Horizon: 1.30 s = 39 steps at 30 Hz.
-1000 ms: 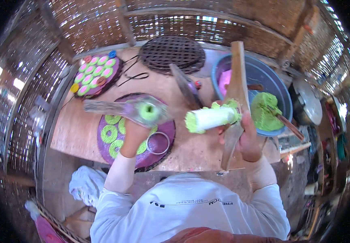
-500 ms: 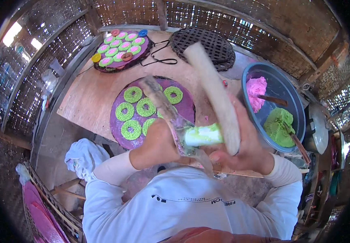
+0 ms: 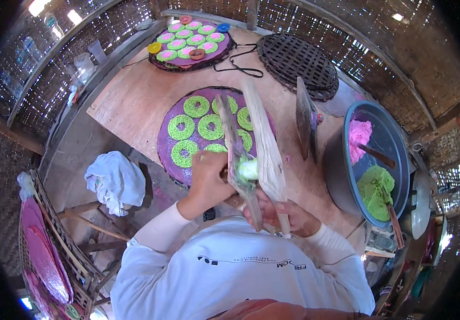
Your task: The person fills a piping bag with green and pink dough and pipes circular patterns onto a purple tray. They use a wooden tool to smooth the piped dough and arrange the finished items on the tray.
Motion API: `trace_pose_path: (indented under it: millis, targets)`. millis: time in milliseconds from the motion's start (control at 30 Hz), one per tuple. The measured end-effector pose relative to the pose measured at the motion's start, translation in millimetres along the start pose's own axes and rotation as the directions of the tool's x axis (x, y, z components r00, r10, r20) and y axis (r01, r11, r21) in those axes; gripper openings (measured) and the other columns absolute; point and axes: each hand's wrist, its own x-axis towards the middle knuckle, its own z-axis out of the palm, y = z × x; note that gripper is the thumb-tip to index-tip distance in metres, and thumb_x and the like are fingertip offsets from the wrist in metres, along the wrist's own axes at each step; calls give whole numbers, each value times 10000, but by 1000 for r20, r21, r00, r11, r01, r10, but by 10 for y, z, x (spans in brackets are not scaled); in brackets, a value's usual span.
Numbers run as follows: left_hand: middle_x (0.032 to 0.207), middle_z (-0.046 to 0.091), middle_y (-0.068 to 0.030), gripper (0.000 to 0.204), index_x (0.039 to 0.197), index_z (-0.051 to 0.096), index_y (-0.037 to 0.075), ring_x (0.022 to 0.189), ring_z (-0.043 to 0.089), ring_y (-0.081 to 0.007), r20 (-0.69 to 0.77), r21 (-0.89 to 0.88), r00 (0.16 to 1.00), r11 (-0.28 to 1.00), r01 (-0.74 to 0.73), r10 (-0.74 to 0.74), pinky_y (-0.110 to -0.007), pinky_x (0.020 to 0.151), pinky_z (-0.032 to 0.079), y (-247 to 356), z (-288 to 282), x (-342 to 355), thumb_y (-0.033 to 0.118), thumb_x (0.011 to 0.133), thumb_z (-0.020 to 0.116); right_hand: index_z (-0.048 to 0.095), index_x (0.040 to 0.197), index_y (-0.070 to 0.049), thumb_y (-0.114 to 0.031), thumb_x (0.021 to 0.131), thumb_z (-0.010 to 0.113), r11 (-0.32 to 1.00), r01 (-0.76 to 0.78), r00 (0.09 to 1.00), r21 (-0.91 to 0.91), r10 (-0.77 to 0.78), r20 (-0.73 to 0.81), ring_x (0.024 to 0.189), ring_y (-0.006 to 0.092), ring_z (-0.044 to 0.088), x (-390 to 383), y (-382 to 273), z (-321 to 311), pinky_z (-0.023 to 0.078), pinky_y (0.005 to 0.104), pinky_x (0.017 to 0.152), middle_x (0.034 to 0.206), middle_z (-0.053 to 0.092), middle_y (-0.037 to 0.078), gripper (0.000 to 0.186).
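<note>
Both my hands are on a wooden hand press made of two long bars. My left hand (image 3: 208,173) is closed round the left bar (image 3: 231,125), while the fingers of my right hand (image 3: 296,216) wrap the lower part of the pale right bar (image 3: 266,144). Between the bars shows a short length of white plunger (image 3: 248,169) smeared with green dough. Beneath and beyond the press lies a round purple tray (image 3: 164,152) with several green lacy dough rings (image 3: 202,128), some partly hidden by the press.
A grey-blue basin (image 3: 336,165) at right holds pink dough (image 3: 359,140) and green dough (image 3: 374,186), each with a wooden paddle. Further back are a tray of pink-and-green rings (image 3: 197,39) and dark woven trays (image 3: 296,64). A flat blade (image 3: 303,117) stands near the basin.
The two bars have come closer together, and less of the plunger shows between them. My right hand is lower. The view has shifted, and the blade near the basin now shows.
</note>
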Motion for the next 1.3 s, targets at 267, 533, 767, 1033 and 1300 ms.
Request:
trace_pose_path:
  millis: [267,533,767,1033,1300]
  targets:
    - [989,473,-54,519,1179,389,-1,954,428,-166,-416,-680,501,625,383,-759,-288,803,351,-1054,-330,-979,232,787,637,461,1171,-8,-316,872,480,547,429,699,-719,-705,-119,968,157,537,771,-968,-1002,425,290,817,1076,555,94,430]
    - [775,389,10,373,1081,391,-29,700,396,-73,-256,-627,538,561,540,-803,-201,599,349,-723,347,-1245,120,810,601,464,1155,-18,-375,862,478,735,560,663,-382,-674,-326,931,253,560,972,-1136,-1679,448,362,819,1008,580,120,462]
    - [884,505,-37,331,1089,417,-29,785,474,-101,-326,-480,755,788,386,-569,-226,684,392,-1224,-200,-924,24,772,498,427,1213,-60,-369,859,493,688,645,599,-333,-726,-337,1001,262,526,747,-718,-1354,409,369,896,1062,545,134,473]
    - [1040,565,-59,425,1178,465,-8,919,527,-149,228,-299,880,831,470,-416,-290,808,413,-1956,-949,39,16,754,460,263,1372,-120,-380,837,504,575,676,498,-461,-817,-289,1113,260,430,215,648,-750,331,384,976,1247,396,149,642]
    - [1170,522,-86,538,1282,386,6,1054,488,-223,260,264,850,881,393,-457,-369,909,365,-1755,-945,549,198,797,520,441,1174,4,-243,753,611,792,198,792,-577,-477,-382,940,153,517,-295,148,-5,421,300,827,1026,527,85,517]
